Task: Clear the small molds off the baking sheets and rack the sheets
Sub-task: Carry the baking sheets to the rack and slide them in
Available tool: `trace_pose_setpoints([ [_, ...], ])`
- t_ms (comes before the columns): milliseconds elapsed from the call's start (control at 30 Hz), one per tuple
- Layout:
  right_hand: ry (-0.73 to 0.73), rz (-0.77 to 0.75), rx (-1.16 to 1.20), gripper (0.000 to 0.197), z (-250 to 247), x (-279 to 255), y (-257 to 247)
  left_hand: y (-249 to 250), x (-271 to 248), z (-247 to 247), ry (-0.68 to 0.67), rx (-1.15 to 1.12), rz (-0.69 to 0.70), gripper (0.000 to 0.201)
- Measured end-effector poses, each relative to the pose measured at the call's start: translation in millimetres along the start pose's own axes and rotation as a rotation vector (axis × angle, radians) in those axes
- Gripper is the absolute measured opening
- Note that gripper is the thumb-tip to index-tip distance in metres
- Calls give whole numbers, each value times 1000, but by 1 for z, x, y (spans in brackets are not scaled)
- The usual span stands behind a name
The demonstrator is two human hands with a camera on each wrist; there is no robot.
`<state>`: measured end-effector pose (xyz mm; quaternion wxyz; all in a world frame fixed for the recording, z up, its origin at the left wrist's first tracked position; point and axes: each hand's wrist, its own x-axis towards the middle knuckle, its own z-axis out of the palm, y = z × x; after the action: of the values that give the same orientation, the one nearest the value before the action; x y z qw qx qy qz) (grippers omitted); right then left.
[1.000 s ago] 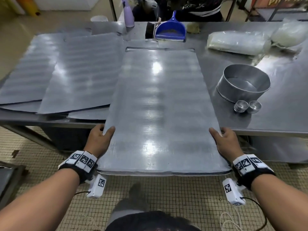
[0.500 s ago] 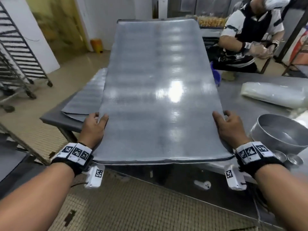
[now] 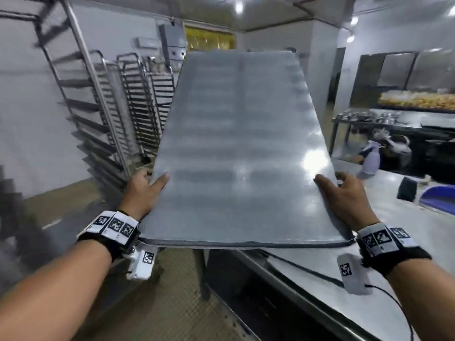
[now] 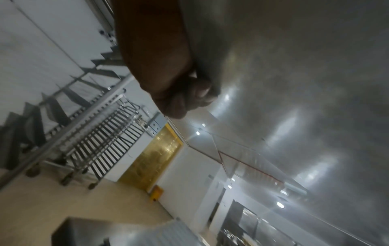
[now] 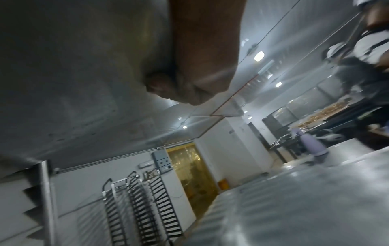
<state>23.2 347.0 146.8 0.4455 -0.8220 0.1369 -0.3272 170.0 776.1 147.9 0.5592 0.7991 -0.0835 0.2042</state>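
Observation:
I carry a large bare metal baking sheet [image 3: 236,148] in the air, level in front of me, with no molds on it. My left hand [image 3: 144,190] grips its left edge, thumb on top and fingers curled under. My right hand [image 3: 344,195] grips the right edge the same way. From below, the left wrist view shows the curled fingers [image 4: 189,98] under the sheet's underside [image 4: 294,66]. The right wrist view shows the right fingers [image 5: 168,86] against the underside [image 5: 73,74]. Tall wheeled sheet racks [image 3: 138,99] stand ahead on the left.
The steel table [image 3: 320,274] lies low on my right with other sheets on it. A purple spray bottle [image 3: 370,161] and a blue dustpan [image 3: 438,198] sit at its far end. A nearer rack [image 3: 81,102] stands at far left. A person [image 5: 366,41] works at the right.
The sheet has been lifted off the table and carried leftward; my view has swung from the table to the racks. Both hands keep the same hold on its edges.

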Motion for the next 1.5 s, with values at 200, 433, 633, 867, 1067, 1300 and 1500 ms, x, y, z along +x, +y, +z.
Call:
trace_pose_setpoints([
  [200,-196,-64,100,21,103,39,-41,-22,11,-89,177,159,-31,19],
  [433,-451,-185,152,32,196,72,-47,-50,-46,-141,385,214,-193,44],
  [633,-656,-238,155,34,240,77,-52,-38,-116,-147,512,237,-281,31],
  [867,-887,-284,206,30,278,64,-47,-28,-182,-149,627,330,-439,34],
  [1067,-979,-285,187,33,297,47,-42,-31,-218,-154,661,341,-508,28],
  [1300,-1002,-279,139,43,307,40,-49,-40,-216,-160,652,334,-533,25],
  [1500,-1001,-231,121,69,344,45,-49,-46,-187,-172,646,388,-542,19],
])
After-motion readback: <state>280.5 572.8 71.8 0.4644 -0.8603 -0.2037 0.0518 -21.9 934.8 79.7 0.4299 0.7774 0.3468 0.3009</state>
